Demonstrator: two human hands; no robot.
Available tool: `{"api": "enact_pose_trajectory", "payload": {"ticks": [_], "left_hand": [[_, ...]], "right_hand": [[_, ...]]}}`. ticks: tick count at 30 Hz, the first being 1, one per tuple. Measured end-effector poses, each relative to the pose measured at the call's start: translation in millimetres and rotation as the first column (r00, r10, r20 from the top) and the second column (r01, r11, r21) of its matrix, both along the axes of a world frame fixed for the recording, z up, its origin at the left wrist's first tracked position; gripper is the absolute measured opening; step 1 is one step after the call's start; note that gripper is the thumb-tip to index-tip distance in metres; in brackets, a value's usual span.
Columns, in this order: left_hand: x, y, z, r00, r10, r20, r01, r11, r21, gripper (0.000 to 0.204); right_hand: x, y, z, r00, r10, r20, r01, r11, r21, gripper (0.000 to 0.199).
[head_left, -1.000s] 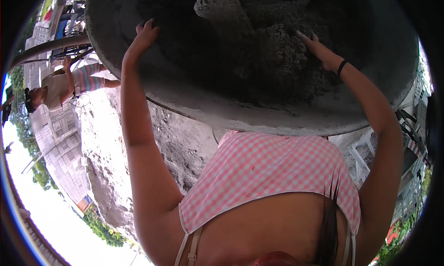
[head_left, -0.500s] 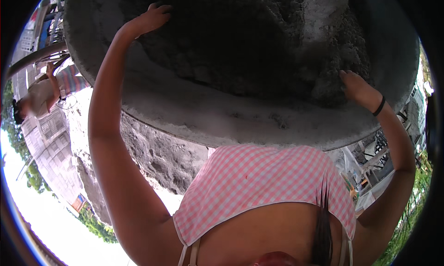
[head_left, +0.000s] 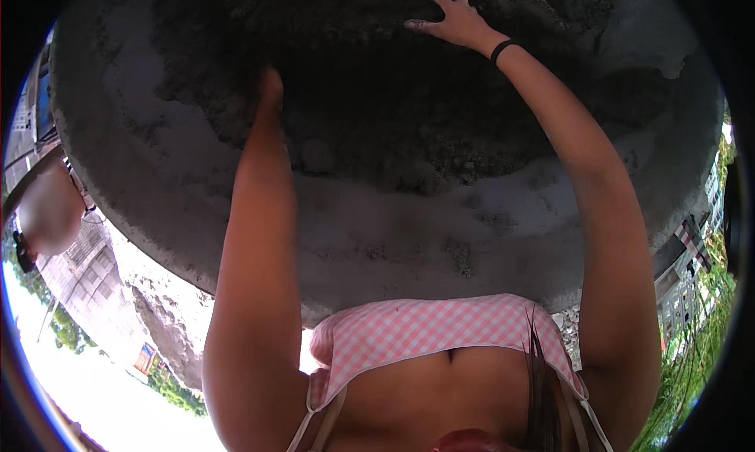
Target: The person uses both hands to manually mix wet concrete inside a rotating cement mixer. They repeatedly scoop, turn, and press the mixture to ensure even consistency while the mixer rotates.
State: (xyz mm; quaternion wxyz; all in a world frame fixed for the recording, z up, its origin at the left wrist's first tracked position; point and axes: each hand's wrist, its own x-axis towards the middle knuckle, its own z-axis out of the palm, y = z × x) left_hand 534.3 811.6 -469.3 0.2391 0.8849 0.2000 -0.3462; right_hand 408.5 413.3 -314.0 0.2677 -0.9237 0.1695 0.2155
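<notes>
A wide, round grey basin (head_left: pixel 377 216) with a concrete-like wall fills the upper part of the head view. Dark, grainy material like wet sand or cement mix (head_left: pixel 440 137) lies in it. My left hand (head_left: pixel 271 82) reaches down into the dark part of this mix; its fingers are lost in shadow and blur. Farther in and to the right, my right hand (head_left: pixel 464 23) is open over the mix, fingers and thumb spread, with grey smears on the fingertips. I cannot tell if those fingertips touch the mix. A black band circles the right wrist.
Beyond the basin's left rim is another person (head_left: pixel 51 212), close to it. Pale rubble or rough rock (head_left: pixel 169 318) lies below the rim at the left. Green plants (head_left: pixel 692 389) and a grey lattice-like block (head_left: pixel 676 303) stand at the right.
My right hand has moved from the right side inward and away from me, its fingers now spread. My left hand has shifted right. My body leans farther over the basin.
</notes>
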Motion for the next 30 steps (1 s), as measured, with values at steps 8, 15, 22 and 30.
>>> {"api": "enact_pose_trajectory", "payload": {"ticks": [8, 15, 22, 30], "left_hand": [[-46.1, 9.6, -64.3, 0.839, 0.520, 0.158, -0.522, 0.852, -0.037, 0.077], [-41.3, -30.5, 24.2, 0.782, 0.533, -0.323, -0.612, 0.557, -0.562, 0.065], [-25.8, -11.4, 21.8, 0.681, 0.725, -0.103, -0.675, 0.567, -0.473, 0.056], [-5.6, -84.9, 108.9, 0.785, 0.406, 0.469, -0.273, 0.905, -0.326, 0.062]], "right_hand": [[-28.3, 83.3, 13.1, 0.992, 0.118, -0.038, -0.123, 0.921, -0.370, 0.081], [-78.0, 8.1, -29.9, 0.933, 0.359, -0.039, -0.356, 0.932, 0.066, 0.053], [-88.3, -146.8, -62.0, 0.632, -0.635, 0.444, 0.724, 0.688, -0.047, 0.055], [-133.9, -67.4, -75.3, 0.694, -0.709, -0.126, 0.719, 0.693, 0.061, 0.068]]}}
